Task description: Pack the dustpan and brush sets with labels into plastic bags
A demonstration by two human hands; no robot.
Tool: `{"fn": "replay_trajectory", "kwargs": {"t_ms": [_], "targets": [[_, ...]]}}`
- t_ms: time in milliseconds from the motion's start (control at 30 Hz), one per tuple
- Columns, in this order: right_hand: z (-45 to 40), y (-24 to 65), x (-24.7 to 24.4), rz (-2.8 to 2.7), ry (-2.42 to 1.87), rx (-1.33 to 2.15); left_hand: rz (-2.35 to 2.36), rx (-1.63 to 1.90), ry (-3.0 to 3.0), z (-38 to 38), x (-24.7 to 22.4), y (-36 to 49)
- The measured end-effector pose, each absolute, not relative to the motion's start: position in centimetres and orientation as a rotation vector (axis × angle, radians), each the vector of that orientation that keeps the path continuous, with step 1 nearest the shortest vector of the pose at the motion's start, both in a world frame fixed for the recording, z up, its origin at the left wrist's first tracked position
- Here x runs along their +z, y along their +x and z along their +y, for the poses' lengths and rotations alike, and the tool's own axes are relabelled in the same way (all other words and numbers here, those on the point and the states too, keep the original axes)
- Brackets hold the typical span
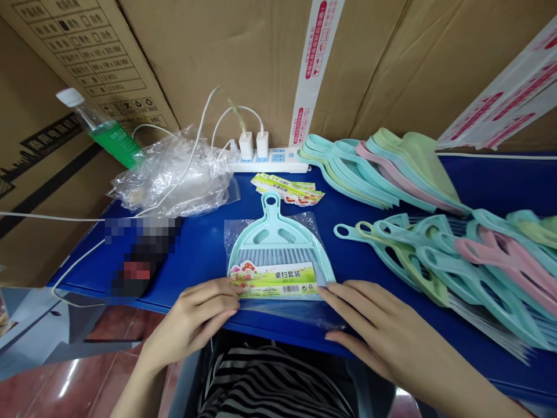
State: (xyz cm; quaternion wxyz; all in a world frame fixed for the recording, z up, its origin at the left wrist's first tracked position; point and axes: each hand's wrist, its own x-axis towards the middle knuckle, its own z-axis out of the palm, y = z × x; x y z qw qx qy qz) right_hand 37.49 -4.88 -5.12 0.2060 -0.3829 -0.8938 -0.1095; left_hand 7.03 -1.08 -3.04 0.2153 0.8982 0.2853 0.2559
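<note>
Left hand (191, 319), right hand (369, 328), both open, flat on clear bag (282, 313), teal dustpan (272, 232) inside

Tall cardboard cartons (243, 58) from nine to two o'clock, blue work table (200, 255) before them, glossy red-brown floor tiles (108, 371) at seven o'clock

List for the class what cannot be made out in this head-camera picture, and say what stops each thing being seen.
Head view, blurred: the dark object on the table is pixelated, so its kind cannot be told.
Head view, too small: the fine print on the card cannot be read.
Head view, hidden: the lower corners of the clear bag lie under the left hand and right hand.
Head view, cut off: the dustpans run past the right edge.
</note>
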Motion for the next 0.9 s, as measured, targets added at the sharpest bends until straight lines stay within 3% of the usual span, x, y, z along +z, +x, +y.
{"fn": "replay_trajectory", "kwargs": {"t_ms": [200,433,900], "targets": [[-4.6,37.1,-4.9,-2.403,-1.094,-0.276,0.989,0.831,2.629,-1.6,-3.7,8.2],[-4.2,35.4,-5.4,-2.122,-1.220,0.024,1.199,0.900,2.633,-1.1,-3.9,9.6],[-3.6,33.5,-5.9,-1.999,-1.458,-0.434,1.528,0.868,2.640,-0.4,-4.5,11.2]]}}
